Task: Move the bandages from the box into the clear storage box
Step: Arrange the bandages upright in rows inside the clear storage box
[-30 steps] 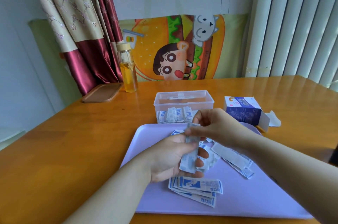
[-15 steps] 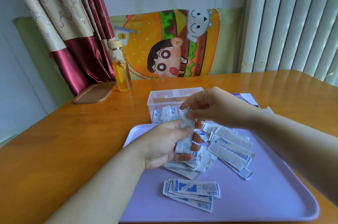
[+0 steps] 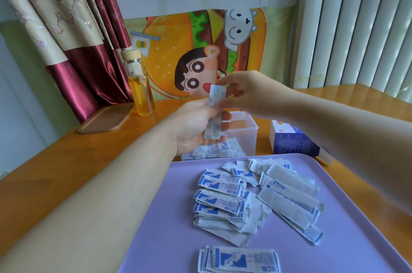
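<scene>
Lilac plastic fills the near part of my view: a tray [image 3: 156,228] lying on the wooden bench [image 3: 55,172], with a loose pile of bandages [image 3: 225,201] in blue-and-white wrappers heaped across its middle. Some longer strips [image 3: 289,199] fan out to the right of that pile, and a small separate stack [image 3: 240,259] sits at the near edge.

Both my hands are raised together above the far rim of the tray. My left hand [image 3: 191,128] has its fingers curled around the lower part of the held bandages [image 3: 215,95], which stand roughly upright. My right hand [image 3: 247,92] pinches their top end between thumb and fingertips. I cannot tell how many wrappers are in that bundle.

Directly behind and below my hands stands the clear storage box [image 3: 247,139], just beyond the tray. A layer of stored bandages [image 3: 214,151] shows through its front wall. To its right, near the tray's far corner, lies the blue and white carton [image 3: 289,141].

Further left on the bench a glass bottle [image 3: 139,85] of yellow liquid stands upright, with a brown wooden lid [image 3: 104,119] lying flat beside it.
</scene>
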